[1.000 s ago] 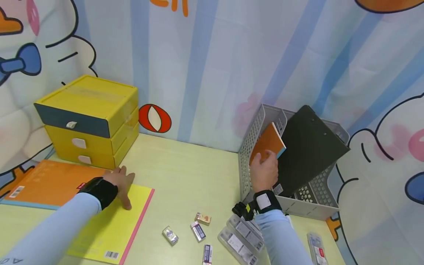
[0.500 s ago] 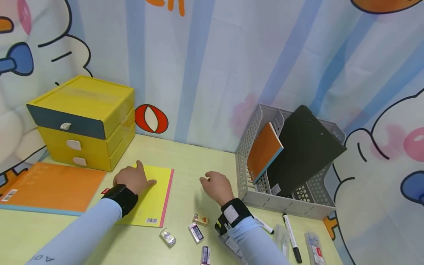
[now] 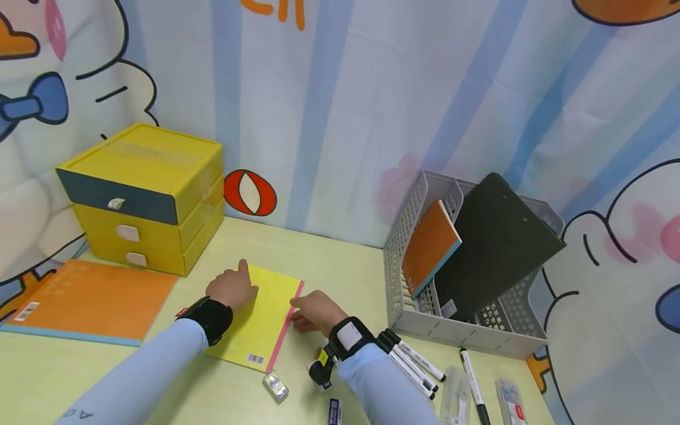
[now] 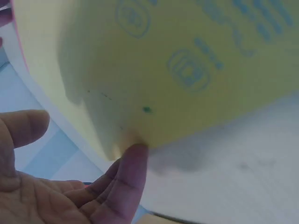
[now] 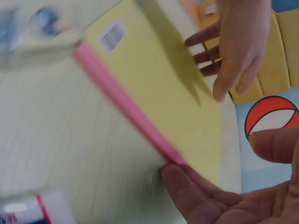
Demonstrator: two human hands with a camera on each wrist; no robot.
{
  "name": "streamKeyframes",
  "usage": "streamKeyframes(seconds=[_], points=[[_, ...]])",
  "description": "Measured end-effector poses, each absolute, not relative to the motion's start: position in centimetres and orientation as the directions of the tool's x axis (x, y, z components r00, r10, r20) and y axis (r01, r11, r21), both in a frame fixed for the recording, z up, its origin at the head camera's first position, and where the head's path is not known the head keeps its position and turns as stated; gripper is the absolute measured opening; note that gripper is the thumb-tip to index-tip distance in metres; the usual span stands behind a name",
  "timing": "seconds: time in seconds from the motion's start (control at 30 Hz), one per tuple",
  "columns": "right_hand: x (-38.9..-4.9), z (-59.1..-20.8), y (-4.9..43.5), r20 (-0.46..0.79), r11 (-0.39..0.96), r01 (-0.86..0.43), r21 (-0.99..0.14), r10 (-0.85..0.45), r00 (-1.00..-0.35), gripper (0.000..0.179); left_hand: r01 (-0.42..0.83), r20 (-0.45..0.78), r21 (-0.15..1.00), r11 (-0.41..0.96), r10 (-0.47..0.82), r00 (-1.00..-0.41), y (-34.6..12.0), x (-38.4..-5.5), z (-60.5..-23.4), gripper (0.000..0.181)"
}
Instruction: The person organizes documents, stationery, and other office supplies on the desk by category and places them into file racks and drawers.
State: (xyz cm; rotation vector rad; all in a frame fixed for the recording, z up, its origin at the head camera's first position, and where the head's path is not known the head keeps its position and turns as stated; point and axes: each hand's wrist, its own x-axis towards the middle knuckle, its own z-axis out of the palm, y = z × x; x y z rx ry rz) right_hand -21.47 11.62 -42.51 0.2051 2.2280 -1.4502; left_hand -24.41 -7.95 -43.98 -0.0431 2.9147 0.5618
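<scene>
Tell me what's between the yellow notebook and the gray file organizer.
In the head view: the right hand, at the notebook's pink edge, then bare tabletop.

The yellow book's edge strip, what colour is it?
The strip is pink, clearest in the right wrist view.

On my head view, the notebook [image 3: 261, 321] at lower centre is bright yellow with a pink strip down its right edge and a black-and-white barcode [image 3: 255, 358]; my left wrist view shows me blue printed marks on its yellow. At lower left I have an orange folder [image 3: 95, 301] edged in light blue. The drawer box [image 3: 143, 200] at left is yellow, its top front dark slate blue. At right I see a grey rack [image 3: 467, 335] patterned with holes, an orange booklet [image 3: 429, 248] edged blue, and a blackish clipboard [image 3: 494, 248]. The backdrop [image 3: 366, 118] carries blue stripes on white.
</scene>
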Motion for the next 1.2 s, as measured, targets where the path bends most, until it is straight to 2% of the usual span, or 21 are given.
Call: streamKeyframes(seconds=[0.13,0.27,0.43,0.57,0.73,1.03,1.2], points=[[-21.8,-42.6,12.0,-0.524,0.253,0.484,-0.838,-0.119,-0.844,0.045,-0.064,-0.189,0.428,0.901,0.02,-0.982,-7.8,-24.8,-44.2,0.068],[-21.9,-42.8,12.4,-0.562,0.103,0.553,-0.827,-0.106,-0.82,0.044,-0.105,-0.243,0.495,0.862,0.022,-0.97,-8.1,-25.3,-44.3,0.066],[-22.0,-42.9,12.0,-0.576,0.013,0.577,-0.816,-0.085,-0.813,0.048,-0.145,-0.289,0.555,0.819,0.027,-0.957,-8.1,-25.6,-44.1,0.068],[-22.3,-43.0,11.6,-0.579,-0.021,0.581,-0.814,-0.057,-0.813,0.06,-0.135,-0.286,0.575,0.807,0.044,-0.957,-8.0,-25.6,-43.9,0.068],[-22.6,-43.2,11.7,-0.573,-0.032,0.574,-0.818,-0.034,-0.819,0.062,-0.13,-0.295,0.591,0.796,0.063,-0.954,-8.3,-25.4,-43.9,0.065],[-22.8,-43.7,11.9,-0.519,-0.035,0.521,-0.853,-0.05,-0.853,0.028,-0.132,-0.293,0.647,0.751,0.085,-0.952,-8.8,-25.6,-43.8,0.064],[-22.9,-42.9,11.8,-0.458,0.036,0.456,-0.889,-0.083,-0.885,0.029,-0.073,-0.209,0.742,0.666,0.126,-0.97,-8.1,-25.6,-43.2,0.063]])
